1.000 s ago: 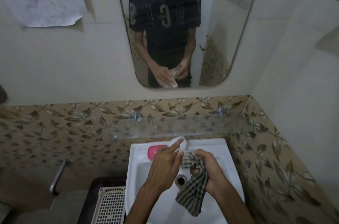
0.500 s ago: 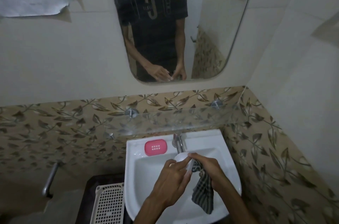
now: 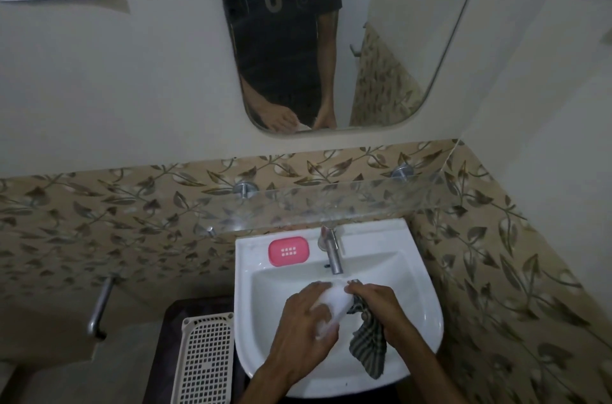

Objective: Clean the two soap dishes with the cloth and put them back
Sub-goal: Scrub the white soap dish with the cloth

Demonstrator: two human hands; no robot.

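Over the white basin (image 3: pixel 420 320) my left hand (image 3: pixel 304 330) grips a white soap dish (image 3: pixel 336 301), fingers curled round its edge. My right hand (image 3: pixel 377 304) holds a dark checked cloth (image 3: pixel 369 344) against the dish's right side; the cloth's loose end hangs down into the bowl. A pink soap dish (image 3: pixel 288 251) with a small grid of holes lies flat on the basin's back ledge, left of the tap (image 3: pixel 332 251), apart from both hands.
A glass shelf (image 3: pixel 331 201) juts out from the leaf-patterned tiles just above the tap. A white perforated basket (image 3: pixel 203 360) stands left of the basin. A metal bar (image 3: pixel 99 307) is on the left wall. The mirror (image 3: pixel 390 39) hangs above.
Both hands have come down and nearer with the white dish, from the tap to mid bowl. The pink dish, partly hidden a second ago, now lies in full view.
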